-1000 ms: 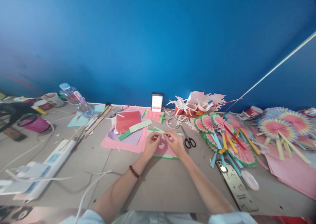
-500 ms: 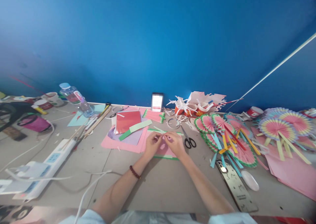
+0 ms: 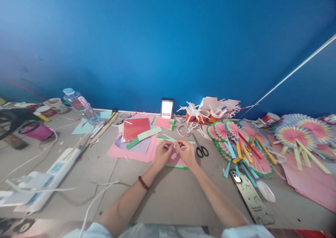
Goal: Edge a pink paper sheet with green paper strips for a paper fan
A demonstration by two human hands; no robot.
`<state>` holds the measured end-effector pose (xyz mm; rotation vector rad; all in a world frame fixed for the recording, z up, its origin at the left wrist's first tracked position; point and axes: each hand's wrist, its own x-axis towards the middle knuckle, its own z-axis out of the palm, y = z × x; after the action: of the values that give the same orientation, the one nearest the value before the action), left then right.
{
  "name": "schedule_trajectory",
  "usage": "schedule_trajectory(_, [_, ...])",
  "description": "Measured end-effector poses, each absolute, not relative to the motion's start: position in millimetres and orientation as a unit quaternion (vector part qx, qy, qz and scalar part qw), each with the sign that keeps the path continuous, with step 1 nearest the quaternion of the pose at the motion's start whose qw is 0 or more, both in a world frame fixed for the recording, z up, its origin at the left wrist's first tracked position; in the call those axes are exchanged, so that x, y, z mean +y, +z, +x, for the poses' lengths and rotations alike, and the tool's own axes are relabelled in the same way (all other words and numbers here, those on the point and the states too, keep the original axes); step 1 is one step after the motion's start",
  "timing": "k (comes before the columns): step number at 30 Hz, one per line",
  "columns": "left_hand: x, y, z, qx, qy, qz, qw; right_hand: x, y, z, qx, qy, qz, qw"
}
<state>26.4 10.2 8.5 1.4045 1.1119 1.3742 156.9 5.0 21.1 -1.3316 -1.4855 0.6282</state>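
Observation:
My left hand [image 3: 163,153] and my right hand [image 3: 187,154] meet at the fingertips, both closed in a pinch. A small pale strip [image 3: 175,144] shows between them, too tiny to make out well. Beneath the hands lies a pink sheet of paper with green edges [image 3: 175,166], partly covered by them. Just beyond the fingers is a pale green paper strip [image 3: 169,137]. Black-handled scissors [image 3: 202,150] rest right of my right hand. To the left, a light-and-dark green strip [image 3: 144,136] lies across a red packet [image 3: 135,129] and pink and purple sheets [image 3: 115,151].
Folded paper fans [image 3: 240,140] and a phone [image 3: 250,197] with a white mouse [image 3: 266,191] lie at right. Behind are a roll of tape [image 3: 184,130], a pleated pink-green piece [image 3: 163,122] and red cups [image 3: 202,116]. At left are a bottle [image 3: 82,103] and a power strip [image 3: 56,177].
The fingertips have drawn slightly apart, and a pale bit now shows between them. My right hand has shifted a little; the other things lie as before.

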Motion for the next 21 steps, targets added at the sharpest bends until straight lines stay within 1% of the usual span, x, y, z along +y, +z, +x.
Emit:
schedule_trajectory(4, [14, 3, 27, 0.431, 0.546, 0.464, 0.549, 12, 16, 159, -0.467, 0.395, -0.556, 0.562])
schedule_trajectory(7, [18, 0, 25, 0.417, 0.55, 0.412, 0.595, 20, 13, 166, -0.372, 0.436, -0.54, 0.617])
schedule_trajectory(10, [21, -1, 21, 0.417, 0.569, 0.392, 0.59, 28, 14, 177, -0.32, 0.428, -0.527, 0.66])
schedule_trajectory(13, [23, -1, 20, 0.427, 0.576, 0.377, 0.587, 35, 18, 192, -0.316, 0.404, -0.52, 0.683])
schedule_trajectory(17, [24, -3, 21, 0.399, 0.571, 0.36, 0.621, 44, 30, 208, -0.311, 0.376, -0.513, 0.706])
schedule_trajectory(19, [24, -4, 21, 0.376, 0.568, 0.362, 0.637, 50, 39, 213, -0.316, 0.344, -0.511, 0.721])
schedule_trajectory(21, [23, -4, 22, 0.364, 0.567, 0.365, 0.642, 57, 49, 218, -0.354, 0.272, -0.514, 0.733])
